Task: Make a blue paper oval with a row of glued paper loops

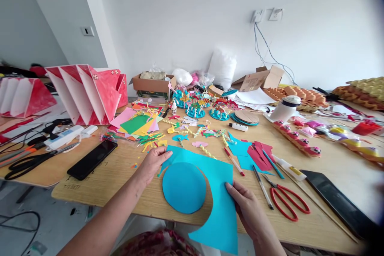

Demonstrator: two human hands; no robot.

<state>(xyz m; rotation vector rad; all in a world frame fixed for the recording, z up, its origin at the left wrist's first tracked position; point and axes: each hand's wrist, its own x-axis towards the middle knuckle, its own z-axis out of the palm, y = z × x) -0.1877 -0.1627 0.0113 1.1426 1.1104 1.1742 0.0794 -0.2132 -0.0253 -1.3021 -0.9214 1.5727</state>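
Head view, forward and down, close over table (126,176) (single camera)

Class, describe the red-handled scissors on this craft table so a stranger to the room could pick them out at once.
Start at the wooden table and find the blue paper sheet under the person's right hand. Just right of that hand lie the red-handled scissors, blades pointing up and left. Unlike the black-handled scissors at the far left, their loops are bright red.
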